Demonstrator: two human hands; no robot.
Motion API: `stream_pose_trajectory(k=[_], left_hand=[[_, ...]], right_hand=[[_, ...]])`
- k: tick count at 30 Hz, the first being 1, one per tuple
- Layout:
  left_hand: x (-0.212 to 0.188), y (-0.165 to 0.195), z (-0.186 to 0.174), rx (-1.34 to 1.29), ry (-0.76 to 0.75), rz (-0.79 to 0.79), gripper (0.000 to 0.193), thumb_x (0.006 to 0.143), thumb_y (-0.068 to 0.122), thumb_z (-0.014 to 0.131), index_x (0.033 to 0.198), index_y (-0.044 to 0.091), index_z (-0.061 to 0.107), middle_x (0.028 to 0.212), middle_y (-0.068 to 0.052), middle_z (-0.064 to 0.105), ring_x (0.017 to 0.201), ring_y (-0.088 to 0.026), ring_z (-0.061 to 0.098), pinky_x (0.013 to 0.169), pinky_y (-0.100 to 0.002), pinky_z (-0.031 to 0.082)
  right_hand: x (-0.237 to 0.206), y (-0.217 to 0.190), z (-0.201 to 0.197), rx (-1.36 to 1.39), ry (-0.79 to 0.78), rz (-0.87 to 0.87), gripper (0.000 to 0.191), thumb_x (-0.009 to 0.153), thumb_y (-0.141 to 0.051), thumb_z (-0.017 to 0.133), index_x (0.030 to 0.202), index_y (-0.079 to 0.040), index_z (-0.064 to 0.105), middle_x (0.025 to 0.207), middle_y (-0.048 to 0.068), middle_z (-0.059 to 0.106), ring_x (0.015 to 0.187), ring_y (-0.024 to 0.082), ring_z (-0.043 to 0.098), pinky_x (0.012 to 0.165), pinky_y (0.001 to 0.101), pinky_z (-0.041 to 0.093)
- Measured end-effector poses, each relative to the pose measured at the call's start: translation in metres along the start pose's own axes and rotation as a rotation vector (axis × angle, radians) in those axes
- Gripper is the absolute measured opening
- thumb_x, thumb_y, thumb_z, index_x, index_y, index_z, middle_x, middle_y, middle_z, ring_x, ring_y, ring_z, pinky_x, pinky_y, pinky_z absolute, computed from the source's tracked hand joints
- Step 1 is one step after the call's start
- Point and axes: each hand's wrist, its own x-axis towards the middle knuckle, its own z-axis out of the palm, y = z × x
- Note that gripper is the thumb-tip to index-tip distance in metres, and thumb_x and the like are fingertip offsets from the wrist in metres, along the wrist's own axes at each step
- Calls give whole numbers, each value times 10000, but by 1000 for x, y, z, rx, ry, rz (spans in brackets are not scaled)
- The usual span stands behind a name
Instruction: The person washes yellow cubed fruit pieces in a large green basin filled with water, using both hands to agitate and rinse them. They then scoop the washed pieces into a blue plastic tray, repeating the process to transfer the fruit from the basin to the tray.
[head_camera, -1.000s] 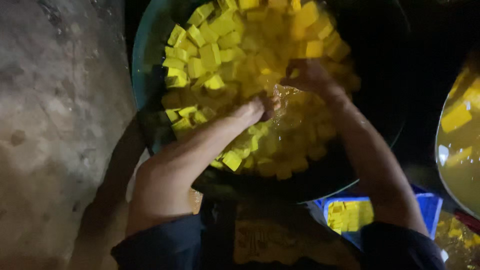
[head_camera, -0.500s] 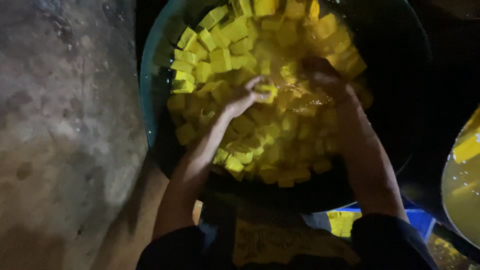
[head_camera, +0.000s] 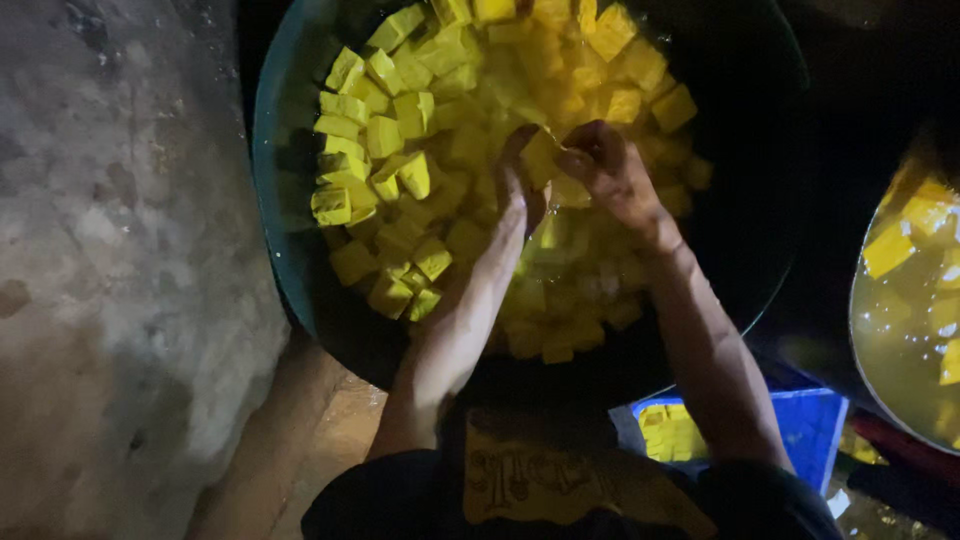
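Rough stone floor (head_camera: 110, 250) at left, dark basin (head_camera: 275, 200) full of yellow cubes (head_camera: 400, 170) in liquid, left hand (head_camera: 515, 190) and right hand (head_camera: 605, 170) pinching one cube (head_camera: 542, 158) together mid-basin; best handled gently, cubes look soft

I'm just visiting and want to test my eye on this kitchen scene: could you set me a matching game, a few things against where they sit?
Things:
1. basin
2. blue crate
3. second bowl
4. hands

Places:
a. right edge of the picture
b. among the yellow cubes
c. bottom right, below the basin
d. centre, full of cubes

Pairs: 1-d, 2-c, 3-a, 4-b
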Motion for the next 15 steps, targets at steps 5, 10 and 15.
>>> stream_pose_trajectory(k=[5, 10, 15], left_hand=[[-6, -7, 11, -98, -49, -23, 383, 994, 299, 531, 1331, 128, 597, 1290, -97, 654, 1204, -260, 607, 1056, -419, 494], [-3, 8, -7, -104, -98, -74, 393, 985, 298, 527, 1326, 120, 605, 1275, -98, 665, 1186, -261, 621, 1041, -422, 503], [5, 25, -25, -82, -98, -123, 402, 976, 297, 522, 1321, 112, 614, 1260, -100, 676, 1168, -263, 634, 1026, -425, 513]], right_hand=[[24, -9, 34, -579, 184, -652, 447, 1003, -265, 714, 1379, -46, 610, 1373, 201, 624, 1217, 396, 615, 1007, 431, 542], [92, -29, 31, -703, 119, -647, 376, 1037, -194, 648, 1374, -34, 599, 1409, 169, 621, 1136, 333, 629, 876, 463, 498], [129, -64, 33, -754, 211, -441, 343, 1037, -188, 665, 1337, -27, 625, 1341, 164, 646, 1087, 305, 633, 847, 432, 507]])
